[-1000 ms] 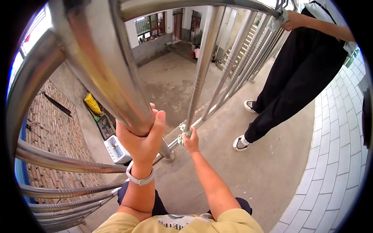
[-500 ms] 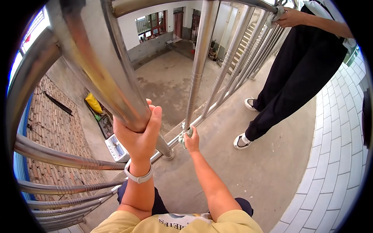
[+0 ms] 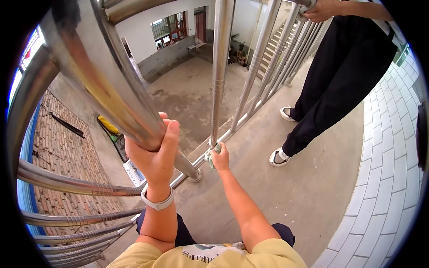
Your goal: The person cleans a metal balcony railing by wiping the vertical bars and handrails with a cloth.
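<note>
My left hand (image 3: 154, 154) is wrapped round the thick shiny metal post (image 3: 111, 85), with a light band on the wrist. Lower and to the right, my right hand (image 3: 220, 157) presses a pale green cloth (image 3: 208, 157) around the foot of a thin baluster (image 3: 217, 89), just above the bottom rail (image 3: 230, 134). Part of the cloth is hidden by my fingers. The thick post meets the floor at a round base (image 3: 195, 175) to the left of my right hand.
A co-worker in black trousers (image 3: 342, 67) stands at the right, one hand (image 3: 322, 10) with a cloth at the top rail. More balusters run toward the upper right. Curved rails (image 3: 80, 182) lie at left. Below are a courtyard (image 3: 183, 89) and stairs (image 3: 273, 49).
The view has turned slightly, so the balusters appear farther left. My left hand stays round the post, and my right hand stays with the cloth at the baluster's foot. The co-worker's hand has shifted slightly.
</note>
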Demonstrator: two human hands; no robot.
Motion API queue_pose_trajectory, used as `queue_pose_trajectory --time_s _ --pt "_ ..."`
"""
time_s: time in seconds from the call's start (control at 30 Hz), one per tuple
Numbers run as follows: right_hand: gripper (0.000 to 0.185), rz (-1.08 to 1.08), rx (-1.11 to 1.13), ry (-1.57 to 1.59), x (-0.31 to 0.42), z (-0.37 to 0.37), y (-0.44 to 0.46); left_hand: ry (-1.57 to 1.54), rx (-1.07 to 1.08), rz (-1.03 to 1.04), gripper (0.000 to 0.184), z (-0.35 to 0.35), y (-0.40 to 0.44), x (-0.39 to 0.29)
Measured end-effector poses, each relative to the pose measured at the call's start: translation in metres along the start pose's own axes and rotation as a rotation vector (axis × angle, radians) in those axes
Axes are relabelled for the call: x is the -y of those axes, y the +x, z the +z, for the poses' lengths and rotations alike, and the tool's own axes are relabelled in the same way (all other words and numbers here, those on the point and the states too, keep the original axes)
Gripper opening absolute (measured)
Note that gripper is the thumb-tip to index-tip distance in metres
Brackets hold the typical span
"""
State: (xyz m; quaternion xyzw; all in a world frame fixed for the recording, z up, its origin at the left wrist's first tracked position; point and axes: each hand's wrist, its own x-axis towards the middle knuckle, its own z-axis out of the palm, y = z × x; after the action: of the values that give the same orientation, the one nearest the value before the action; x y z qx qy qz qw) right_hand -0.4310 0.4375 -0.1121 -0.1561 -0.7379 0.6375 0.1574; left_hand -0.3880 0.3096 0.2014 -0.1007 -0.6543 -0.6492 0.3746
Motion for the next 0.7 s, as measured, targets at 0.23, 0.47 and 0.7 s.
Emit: queue_pose_trajectory --time_s 0.23,0.47,0.7 --pt "0.033 0.219 0.034 0.141 0.008 -0.004 0.012 0.006 -0.007 -0.001 0.027 0.001 0.000 0.000" --pt "0.024 0.553 -0.164 0.959 0.096 -0.046 0.043 0.014 -0.017 0.043 0.027 0.001 0.000 0.002" --pt "0.025 0.050 0.038 1.368 0.273 -0.072 0.053 0.011 -0.039 0.023 0.029 0.002 -0.002 0.004"
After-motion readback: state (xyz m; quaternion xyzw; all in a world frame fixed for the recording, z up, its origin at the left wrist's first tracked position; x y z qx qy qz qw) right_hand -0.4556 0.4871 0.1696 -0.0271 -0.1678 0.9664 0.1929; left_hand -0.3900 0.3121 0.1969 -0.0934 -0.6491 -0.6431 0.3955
